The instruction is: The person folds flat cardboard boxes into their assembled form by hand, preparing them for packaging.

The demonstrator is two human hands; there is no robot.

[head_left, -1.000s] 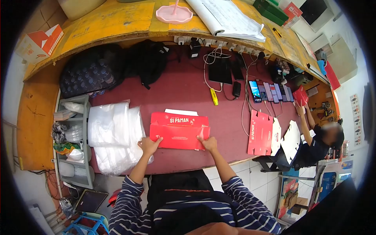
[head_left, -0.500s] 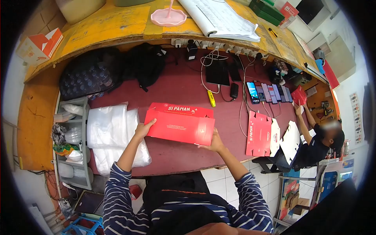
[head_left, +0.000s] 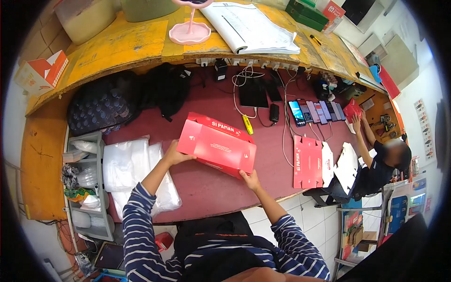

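Observation:
A red cardboard box (head_left: 218,148) printed "SI PAMAN" is held up above the dark red table, tilted down toward the right. My left hand (head_left: 177,154) is closed on its left end, partly hidden behind the box. At the lower right corner, my right hand (head_left: 250,179) grips the edge with the thumb on the near side. The printed flap shows along the far side. To the right on the table lies a flat red box blank (head_left: 307,162), with a white box blank (head_left: 346,168) beyond it.
Clear plastic bags (head_left: 124,167) are stacked left, beside a grey organizer rack (head_left: 105,188). Several phones (head_left: 297,113) lie with cables and a yellow highlighter (head_left: 248,124) toward the back. A co-worker (head_left: 387,162) at right handles another red box (head_left: 352,110). A yellow shelf (head_left: 145,40) overhangs the back.
The box in my hands has turned clockwise, its left end rising and its right end dropping, and looks deeper now. Both hands moved with it. The camera view has shifted slightly.

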